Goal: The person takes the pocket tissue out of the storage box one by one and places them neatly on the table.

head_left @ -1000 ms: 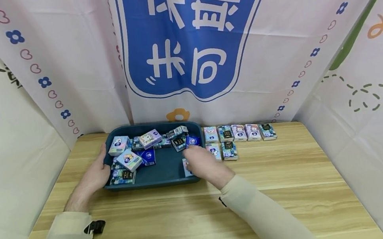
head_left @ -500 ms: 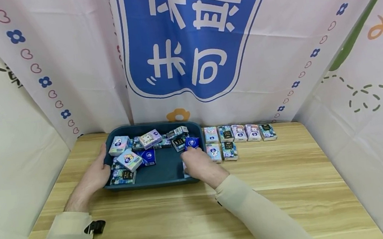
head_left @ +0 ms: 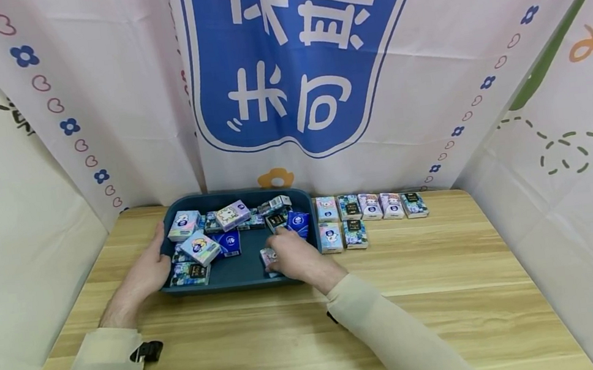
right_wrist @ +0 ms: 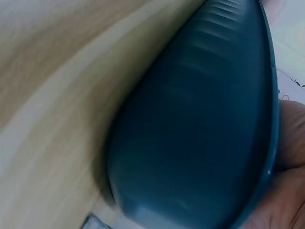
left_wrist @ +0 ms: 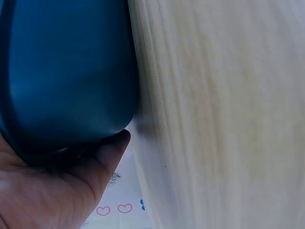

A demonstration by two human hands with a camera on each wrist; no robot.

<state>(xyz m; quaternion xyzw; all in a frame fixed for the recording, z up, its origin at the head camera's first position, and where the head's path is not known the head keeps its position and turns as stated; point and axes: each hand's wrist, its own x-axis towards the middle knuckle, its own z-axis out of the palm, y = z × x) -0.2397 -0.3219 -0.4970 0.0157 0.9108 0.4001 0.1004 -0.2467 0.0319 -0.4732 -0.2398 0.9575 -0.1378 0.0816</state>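
Note:
A dark teal tray point(head_left: 247, 285) stands on the table, holding several small tissue packs in blue, lilac and floral prints. My left hand point(head_left: 147, 268) rests against the tray's left end, fingers lying along its outer wall. The left wrist view shows that hand point(left_wrist: 62, 186) below the rim with a fingertip on the wall. Inside the tray's right part, my right hand point(head_left: 298, 256) pinches a pale tissue pack point(head_left: 268, 261), largely covered by the fingers. A blue tissue pack point(head_left: 299, 223) lies just behind them. In the right wrist view the tray wall hides the fingertips.
Right of the tray, several tissue packs lie in a back row, including a floral one point(head_left: 414, 204). Two more, one pale point(head_left: 331, 237) and one floral point(head_left: 355, 233), lie in front of it. A printed curtain point(head_left: 409, 103) hangs behind the wooden table point(head_left: 272, 348).
My right hand has moved left inside the tray, and the pale pack has shifted left with it. More of the blue pack now shows. The left hand stays at the tray's end.

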